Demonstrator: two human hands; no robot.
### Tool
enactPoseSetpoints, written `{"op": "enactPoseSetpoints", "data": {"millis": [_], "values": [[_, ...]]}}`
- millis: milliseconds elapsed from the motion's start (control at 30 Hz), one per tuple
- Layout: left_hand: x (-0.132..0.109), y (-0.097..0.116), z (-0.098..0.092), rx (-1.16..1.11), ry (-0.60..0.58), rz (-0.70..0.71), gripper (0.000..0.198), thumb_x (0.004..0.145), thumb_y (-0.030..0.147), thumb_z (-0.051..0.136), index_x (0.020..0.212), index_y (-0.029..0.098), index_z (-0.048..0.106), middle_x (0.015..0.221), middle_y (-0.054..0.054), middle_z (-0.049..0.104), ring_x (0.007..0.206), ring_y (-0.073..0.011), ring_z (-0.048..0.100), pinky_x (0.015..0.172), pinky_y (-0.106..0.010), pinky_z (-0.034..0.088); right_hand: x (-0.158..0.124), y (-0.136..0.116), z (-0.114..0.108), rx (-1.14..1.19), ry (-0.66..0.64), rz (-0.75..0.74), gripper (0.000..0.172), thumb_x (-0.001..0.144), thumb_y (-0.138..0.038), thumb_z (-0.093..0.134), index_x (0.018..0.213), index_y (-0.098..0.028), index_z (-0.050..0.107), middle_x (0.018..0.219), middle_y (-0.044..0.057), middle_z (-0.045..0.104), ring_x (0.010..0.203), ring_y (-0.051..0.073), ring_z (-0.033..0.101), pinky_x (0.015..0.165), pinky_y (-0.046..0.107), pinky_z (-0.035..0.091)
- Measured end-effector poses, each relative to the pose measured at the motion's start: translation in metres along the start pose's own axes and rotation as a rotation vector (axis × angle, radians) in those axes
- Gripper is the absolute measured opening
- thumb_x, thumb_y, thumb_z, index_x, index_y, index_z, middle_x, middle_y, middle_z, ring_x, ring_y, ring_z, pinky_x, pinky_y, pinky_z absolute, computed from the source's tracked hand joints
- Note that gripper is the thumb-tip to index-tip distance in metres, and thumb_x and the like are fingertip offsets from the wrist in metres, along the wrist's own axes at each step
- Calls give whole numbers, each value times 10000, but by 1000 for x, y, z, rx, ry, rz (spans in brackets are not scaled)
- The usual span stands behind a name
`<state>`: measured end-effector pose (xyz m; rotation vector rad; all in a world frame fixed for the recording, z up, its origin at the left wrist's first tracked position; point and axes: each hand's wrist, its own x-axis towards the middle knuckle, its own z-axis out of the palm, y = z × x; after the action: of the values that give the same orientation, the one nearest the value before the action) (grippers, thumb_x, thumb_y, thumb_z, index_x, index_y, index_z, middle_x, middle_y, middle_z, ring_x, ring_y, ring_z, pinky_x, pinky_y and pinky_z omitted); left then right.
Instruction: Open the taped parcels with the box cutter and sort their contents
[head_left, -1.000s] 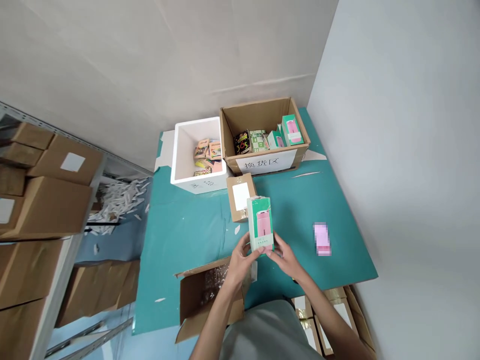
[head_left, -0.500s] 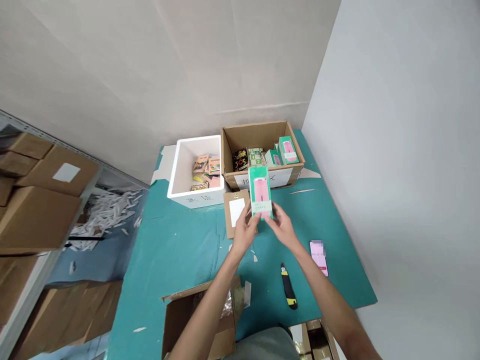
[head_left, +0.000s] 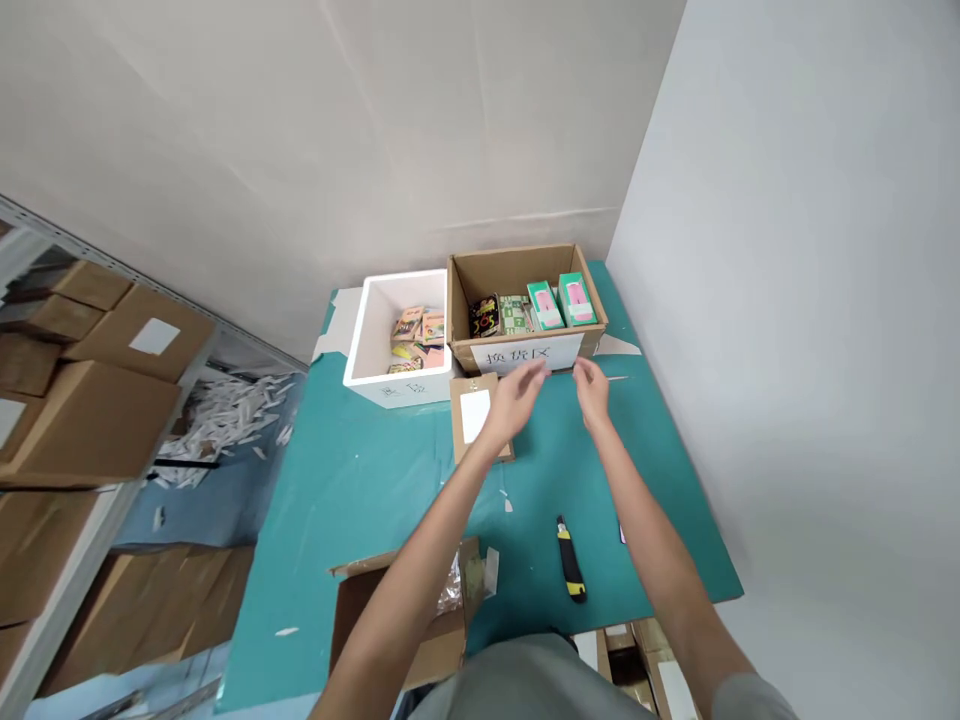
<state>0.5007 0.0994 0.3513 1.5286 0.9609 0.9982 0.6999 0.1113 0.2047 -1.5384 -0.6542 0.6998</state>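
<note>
My left hand (head_left: 519, 398) is in front of the brown carton (head_left: 517, 262), fingers stretched out and loosely bent, with nothing in it. My right hand (head_left: 591, 390) hovers to its right, also empty, its fingers slightly curled and apart. Two green boxes with pink pictures stand in the carton: a tilted green-and-pink box (head_left: 545, 306) and another green box (head_left: 577, 300) at the right end. Beside them are a black package (head_left: 484, 316) and a green-and-white checked package (head_left: 515, 315). A small cardboard box (head_left: 459, 432) with a white label lies partly behind my left forearm.
A white foam box (head_left: 358, 345) with several small packets stands left of the carton. The black-and-yellow utility knife (head_left: 570, 565) lies on the green table (head_left: 330, 480). An opened cardboard box (head_left: 439, 655) is at the near edge. Shelved cartons (head_left: 105, 410) stand left; a wall (head_left: 810, 300) rises right.
The green-and-pink box I held in both hands now stands in the brown carton, let go. My hands have moved apart and slightly forward. My right forearm now covers most of the phone.
</note>
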Motion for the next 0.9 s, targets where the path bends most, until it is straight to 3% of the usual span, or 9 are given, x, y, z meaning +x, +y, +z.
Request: {"op": "enactPoseSetpoints", "data": {"millis": [67, 167, 267, 367, 433, 533, 600, 733, 900], "values": [[-70, -24, -18, -1, -3, -103, 430, 1030, 579, 840, 1268, 220, 831, 1118, -81, 812, 1004, -260, 784, 928, -428, 680, -69, 41, -26, -7, -31, 82, 514, 893, -643, 687, 1172, -219, 765, 1294, 168, 840, 1190, 297, 786, 1116, 515, 635], [-192, -58, -50, -35, 48, -418, 471, 922, 682, 883, 1099, 246, 886, 774, -12, 719, 748, -211, 718, 779, -354, 643, -185, 84, -58, -39, -98, 327, 513, 864, -661, 731, 1130, -225, 779, 1248, 158, 851, 1104, 303, 807, 1096, 545, 651], [-293, -75, -80, -1, 205, -656, 505, 853, 692, 921, 1035, 222, 889, 712, -11, 701, 710, -212, 699, 750, -337, 617, -286, 94, -76, -54, -224, 528, 547, 823, -711, 777, 1092, -234, 772, 1208, 164, 858, 1133, 332, 823, 1060, 537, 678], [-348, -84, -109, 86, 383, -718, 537, 833, 692, 924, 1076, 216, 873, 817, -42, 780, 810, -237, 745, 847, -358, 644, -350, 82, -76, -94, -425, 589, 587, 863, -765, 780, 1125, -240, 774, 1210, 163, 864, 1155, 339, 830, 1028, 513, 693], [-364, -91, -128, 174, 439, -729, 569, 864, 692, 882, 1162, 209, 847, 1018, -97, 852, 998, -287, 804, 993, -418, 664, -370, 71, -67, -144, -547, 553, 620, 900, -782, 767, 1186, -232, 780, 1267, 170, 859, 1171, 329, 827, 1020, 487, 694], [-373, -102, -150, 399, 390, -717, 529, 986, 611, 742, 1318, 201, 793, 1373, -163, 824, 1296, -336, 787, 1210, -506, 608, -377, 54, -47, -244, -663, 454, 662, 915, -769, 782, 1282, -218, 774, 1399, 181, 826, 1198, 316, 819, 961, 431, 705], [-375, -109, -160, 548, 310, -691, 485, 1046, 506, 661, 1415, 206, 755, 1529, -173, 758, 1435, -341, 733, 1294, -516, 555, -374, 46, -34, -350, -723, 394, 638, 925, -717, 813, 1330, -226, 769, 1467, 171, 803, 1211, 316, 821, 934, 414, 707], [-374, -125, -173, 741, 122, -735, 542, 1069, 383, 637, 1566, 169, 669, 1714, -220, 623, 1642, -382, 570, 1373, -545, 471, -371, 33, -11, -641, -815, 316, 514, 972, -584, 857, 1348, -242, 780, 1442, 141, 825, 1198, 318, 844, 1043, 436, 665], [-345, -148, -177, 846, -214, -925, 977, 1012, 508, 815, 1797, 101, 402, 1873, -323, 346, 1683, -504, 485, 1359, -564, 454, -389, 15, 12, -912, -823, 186, 234, 1077, -439, 739, 1169, -236, 808, 1143, 95, 889, 1082, 292, 854, 980, 361, 593]]}}
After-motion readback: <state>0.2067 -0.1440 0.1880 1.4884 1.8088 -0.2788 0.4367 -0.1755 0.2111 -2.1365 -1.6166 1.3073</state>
